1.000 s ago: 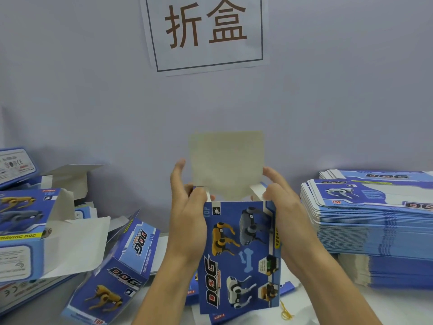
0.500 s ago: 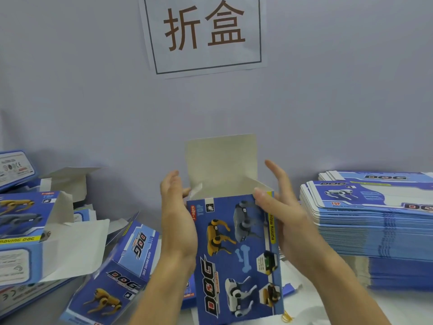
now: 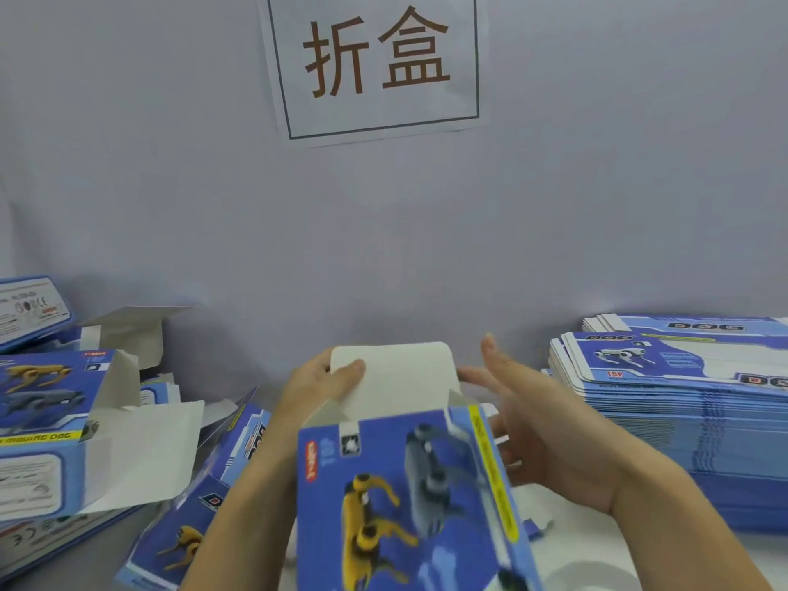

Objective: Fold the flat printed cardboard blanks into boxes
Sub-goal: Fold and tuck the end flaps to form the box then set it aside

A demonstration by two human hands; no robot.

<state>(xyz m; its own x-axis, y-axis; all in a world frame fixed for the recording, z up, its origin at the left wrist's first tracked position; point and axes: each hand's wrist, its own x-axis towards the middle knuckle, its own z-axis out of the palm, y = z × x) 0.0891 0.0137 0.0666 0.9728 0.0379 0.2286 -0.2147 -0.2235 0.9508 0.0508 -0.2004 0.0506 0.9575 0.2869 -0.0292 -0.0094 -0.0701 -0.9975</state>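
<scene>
I hold a blue printed box [image 3: 409,496] with robot dogs on its front, erected and tilted towards me at the centre. Its white top flap [image 3: 396,377] stands bent over at the far end. My left hand [image 3: 315,386] grips the left edge of that flap, thumb pressed on its inner face. My right hand [image 3: 524,424] is to the right of the box with fingers spread straight, the fingertips near the flap's right edge. A tall stack of flat blanks [image 3: 682,403] lies on the right.
Several folded boxes with open flaps [image 3: 64,424] are piled on the left, one lying on its side [image 3: 196,501] beside my left forearm. A grey wall with a paper sign [image 3: 375,61] stands close behind. White table surface [image 3: 575,556] shows at the lower right.
The box has tipped towards me and come closer. Its top flap, upright before, is now bent over under my left thumb. My right hand has left the box's corner and opened.
</scene>
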